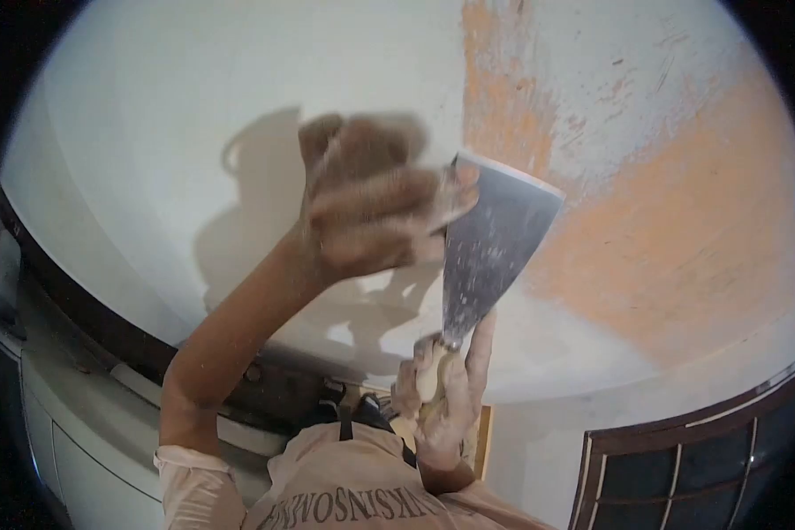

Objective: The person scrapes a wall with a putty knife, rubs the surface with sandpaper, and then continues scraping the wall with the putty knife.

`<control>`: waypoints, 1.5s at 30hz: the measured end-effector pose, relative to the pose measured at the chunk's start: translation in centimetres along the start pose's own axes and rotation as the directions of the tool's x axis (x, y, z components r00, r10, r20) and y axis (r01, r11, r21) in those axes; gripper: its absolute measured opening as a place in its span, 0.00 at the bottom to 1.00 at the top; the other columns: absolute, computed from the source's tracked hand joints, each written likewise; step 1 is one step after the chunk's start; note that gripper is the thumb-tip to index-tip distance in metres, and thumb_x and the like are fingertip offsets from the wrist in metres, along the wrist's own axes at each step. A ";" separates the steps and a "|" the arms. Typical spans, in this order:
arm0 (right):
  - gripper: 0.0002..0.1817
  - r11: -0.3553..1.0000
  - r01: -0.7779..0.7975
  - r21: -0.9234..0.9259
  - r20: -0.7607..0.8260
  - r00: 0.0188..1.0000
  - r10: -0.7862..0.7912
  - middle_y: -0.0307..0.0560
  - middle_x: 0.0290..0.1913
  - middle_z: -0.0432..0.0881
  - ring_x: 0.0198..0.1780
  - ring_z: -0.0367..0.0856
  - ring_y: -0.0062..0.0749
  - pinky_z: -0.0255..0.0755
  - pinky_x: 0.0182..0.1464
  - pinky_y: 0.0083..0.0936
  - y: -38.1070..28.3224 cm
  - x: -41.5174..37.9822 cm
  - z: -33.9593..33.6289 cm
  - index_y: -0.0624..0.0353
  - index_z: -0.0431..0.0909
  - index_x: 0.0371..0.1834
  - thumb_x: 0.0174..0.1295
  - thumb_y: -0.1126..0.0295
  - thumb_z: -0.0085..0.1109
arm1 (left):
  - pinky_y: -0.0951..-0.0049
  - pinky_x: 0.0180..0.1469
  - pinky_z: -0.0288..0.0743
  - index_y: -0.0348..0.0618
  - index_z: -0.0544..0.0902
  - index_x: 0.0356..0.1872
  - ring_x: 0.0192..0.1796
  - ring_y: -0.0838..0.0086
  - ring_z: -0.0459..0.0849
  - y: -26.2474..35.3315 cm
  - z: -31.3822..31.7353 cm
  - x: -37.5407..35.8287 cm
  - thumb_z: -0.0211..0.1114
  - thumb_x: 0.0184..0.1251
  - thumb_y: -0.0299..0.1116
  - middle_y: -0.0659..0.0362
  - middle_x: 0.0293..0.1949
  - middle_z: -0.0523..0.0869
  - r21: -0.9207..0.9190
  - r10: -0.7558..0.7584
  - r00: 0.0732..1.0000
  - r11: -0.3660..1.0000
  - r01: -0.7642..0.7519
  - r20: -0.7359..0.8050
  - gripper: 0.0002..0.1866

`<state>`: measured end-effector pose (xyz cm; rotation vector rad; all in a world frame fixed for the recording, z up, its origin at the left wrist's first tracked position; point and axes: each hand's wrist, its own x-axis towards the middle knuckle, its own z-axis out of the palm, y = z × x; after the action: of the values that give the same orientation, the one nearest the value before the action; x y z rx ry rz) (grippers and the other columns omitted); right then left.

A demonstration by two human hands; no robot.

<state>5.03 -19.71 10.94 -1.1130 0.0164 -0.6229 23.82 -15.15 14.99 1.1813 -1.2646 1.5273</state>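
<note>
My right hand (446, 402) is wrapped around the pale handle (429, 375) of a putty knife, its blade pointing up toward the wall. The wide grey blade (499, 238) is speckled with whitish residue. Smeared by motion, my left hand (371, 199) is raised at the blade's left edge, fingertips overlapping its upper corner. Whitish dust coats the fingers of both hands. Behind them, the wall (168, 159) is white on the left, with scraped orange patches (654, 247) on the right.
A dark-framed window or door (680, 473) is at lower right. A dark ledge (79, 274) runs along the left, above a pale cabinet-like surface (88, 464). My shoes (349, 406) show below, near a wooden edge (483, 442).
</note>
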 end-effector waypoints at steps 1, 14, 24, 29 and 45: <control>0.32 1.000 0.008 -0.009 -0.017 1.000 -0.009 0.49 0.33 0.67 0.14 0.63 0.21 0.56 0.10 0.12 0.0 0.1 -0.1 0.46 0.34 0.70 0.66 0.68 0.37 | 0.64 0.50 0.56 0.59 0.83 0.28 0.38 0.76 0.76 0.0 -0.1 0.3 0.64 0.50 0.43 0.73 0.36 0.84 -0.003 -0.008 1.000 1.000 0.008 0.015 0.06; 0.32 0.991 0.010 0.131 -0.108 0.994 0.004 0.47 0.31 0.71 0.18 0.66 0.17 0.62 0.16 0.12 -0.3 -0.2 1.0 0.61 0.41 0.68 0.63 0.71 0.44 | 0.66 0.51 0.54 0.56 0.85 0.26 0.33 0.77 0.76 0.6 -0.4 -0.2 0.65 0.45 0.44 0.73 0.32 0.84 -0.003 -0.099 0.995 0.995 0.099 0.011 0.09; 0.33 1.000 -0.005 0.015 -0.041 0.999 0.006 0.54 0.33 0.67 0.10 0.59 0.20 0.55 0.07 0.13 -0.2 -0.1 -0.2 0.51 0.36 0.69 0.64 0.69 0.40 | 0.68 0.50 0.56 0.58 0.85 0.26 0.40 0.75 0.78 1.1 -0.3 -0.1 0.63 0.50 0.42 0.72 0.29 0.84 0.053 -0.140 0.990 0.989 0.140 -0.016 0.06; 0.32 0.999 0.046 0.021 -0.024 0.999 -0.045 0.53 0.32 0.68 0.10 0.60 0.20 0.55 0.07 0.12 0.1 -0.3 0.9 0.49 0.36 0.69 0.65 0.70 0.38 | 0.68 0.47 0.56 0.54 0.85 0.26 0.30 0.76 0.73 0.2 -0.8 0.3 0.64 0.45 0.46 0.73 0.28 0.83 0.057 -0.143 0.987 0.987 0.147 -0.071 0.11; 0.32 0.999 0.027 0.037 0.048 0.998 -0.029 0.54 0.34 0.67 0.11 0.61 0.20 0.55 0.06 0.10 -0.1 0.5 0.2 0.49 0.37 0.69 0.65 0.70 0.39 | 0.76 0.40 0.59 0.51 0.84 0.25 0.30 0.76 0.73 0.3 -1.2 -0.3 0.67 0.37 0.40 0.72 0.28 0.83 0.006 -0.121 0.992 0.993 0.122 -0.041 0.11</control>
<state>5.45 -19.81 11.24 -1.0941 -0.0528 -0.6188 23.41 -14.07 14.54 1.2051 -1.1399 1.4615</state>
